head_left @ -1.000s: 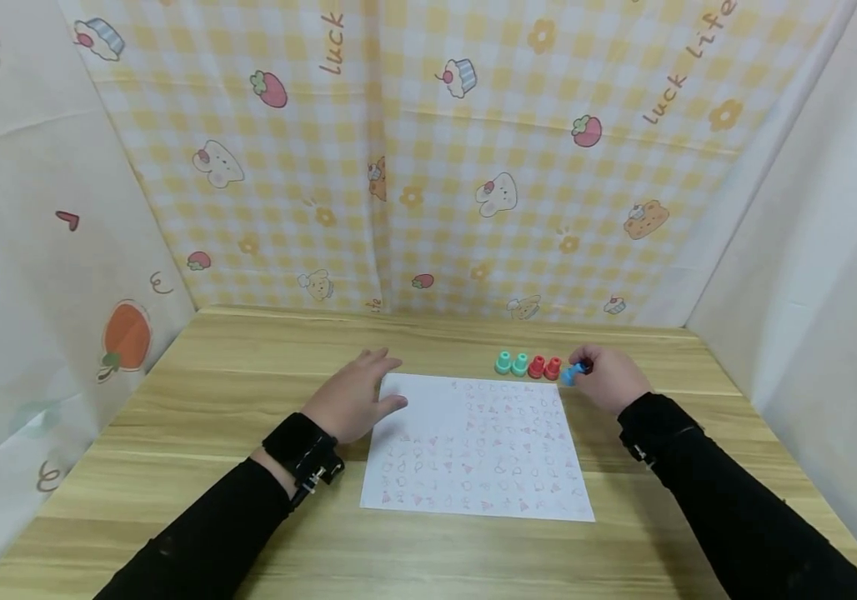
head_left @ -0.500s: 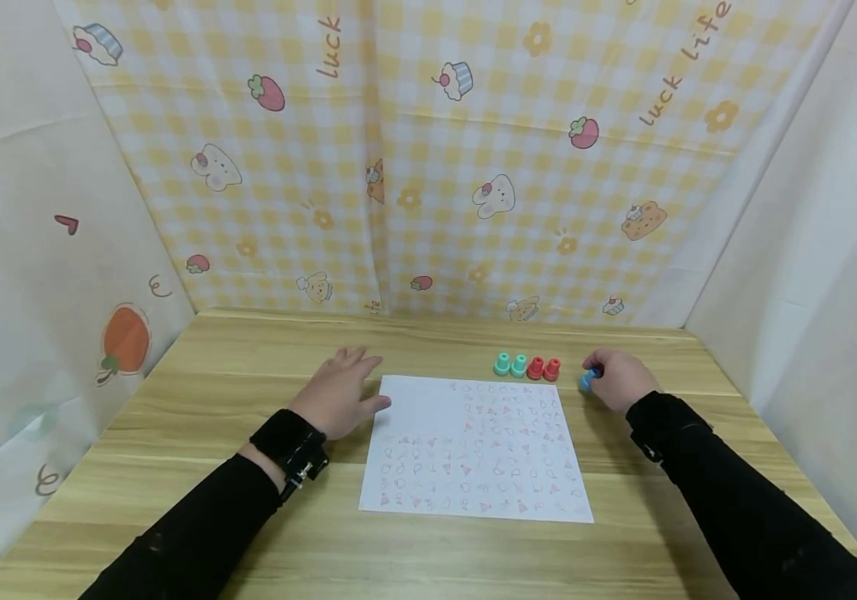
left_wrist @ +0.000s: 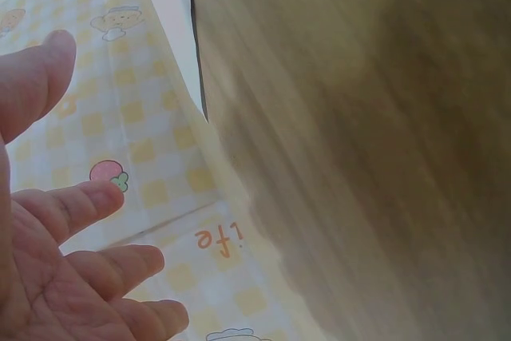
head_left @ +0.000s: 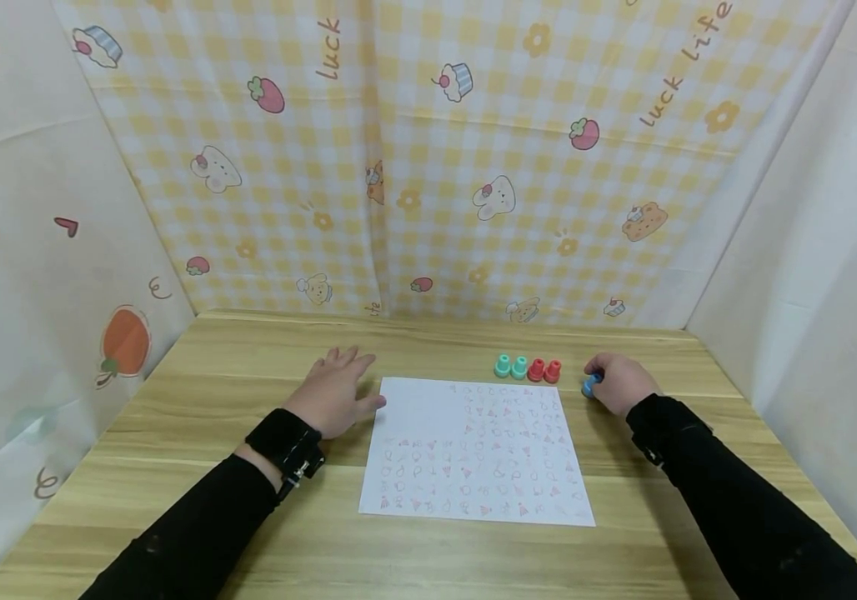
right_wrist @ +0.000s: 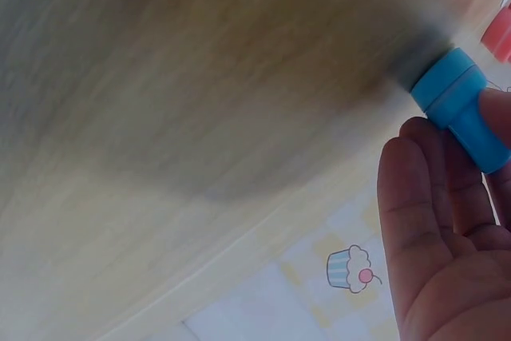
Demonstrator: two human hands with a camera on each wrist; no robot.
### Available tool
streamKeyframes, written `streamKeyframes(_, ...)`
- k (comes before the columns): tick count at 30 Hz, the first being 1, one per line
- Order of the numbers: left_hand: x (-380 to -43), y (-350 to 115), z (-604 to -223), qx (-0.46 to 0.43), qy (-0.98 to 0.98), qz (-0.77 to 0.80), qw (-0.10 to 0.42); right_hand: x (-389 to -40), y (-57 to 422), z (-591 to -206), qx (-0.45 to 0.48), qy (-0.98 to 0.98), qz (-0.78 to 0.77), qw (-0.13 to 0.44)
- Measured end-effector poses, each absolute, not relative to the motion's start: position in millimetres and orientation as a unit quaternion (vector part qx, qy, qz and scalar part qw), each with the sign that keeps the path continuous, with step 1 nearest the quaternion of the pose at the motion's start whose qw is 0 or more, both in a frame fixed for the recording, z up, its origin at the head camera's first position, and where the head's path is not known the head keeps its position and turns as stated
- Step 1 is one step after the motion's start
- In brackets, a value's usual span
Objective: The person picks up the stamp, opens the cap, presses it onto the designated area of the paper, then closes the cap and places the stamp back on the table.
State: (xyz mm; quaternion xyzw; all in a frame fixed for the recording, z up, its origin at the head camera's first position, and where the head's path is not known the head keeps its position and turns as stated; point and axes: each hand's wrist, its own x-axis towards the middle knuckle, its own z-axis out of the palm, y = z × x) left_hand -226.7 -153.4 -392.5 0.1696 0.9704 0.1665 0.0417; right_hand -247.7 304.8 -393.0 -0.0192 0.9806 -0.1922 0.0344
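Observation:
A blue stamp (head_left: 590, 386) with a wide round base is pinched between the thumb and fingers of my right hand (head_left: 624, 385), right of the paper's far corner. In the right wrist view the blue stamp (right_wrist: 452, 81) is tilted, its base near the wooden table. My left hand (head_left: 329, 402) lies by the left edge of the white paper (head_left: 423, 411), fingers spread, holding nothing. Whether it touches the table is unclear. Rows of small faint reddish prints cover much of the sheet, except its upper left part.
Along the paper's far edge stand two green stamps, a left one (head_left: 503, 367) and a right one (head_left: 520, 368), then two red stamps, one (head_left: 536, 371) beside the other (head_left: 553, 372). A yellow checked cloth (head_left: 428, 233) hangs behind the table (head_left: 286, 333).
My right hand has moved right with the blue stamp, away from the red stamps. The left hand has drawn back leftward from the paper. The other stamps stay put.

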Motion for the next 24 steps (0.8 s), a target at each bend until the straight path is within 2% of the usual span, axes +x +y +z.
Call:
streamKeyframes(13, -227.4, -156.2, -391.9, 0.171, 0.971, 0.161, 0.041, -249.1, 300.2, -387.8, -0.024, 0.979, -0.195, 0.045)
streamKeyframes(24, -227.6, -158.2, -391.5, 0.164, 0.971, 0.167, 0.051, -259.7, 273.7, -380.8, -0.061, 0.982, -0.179, 0.021)
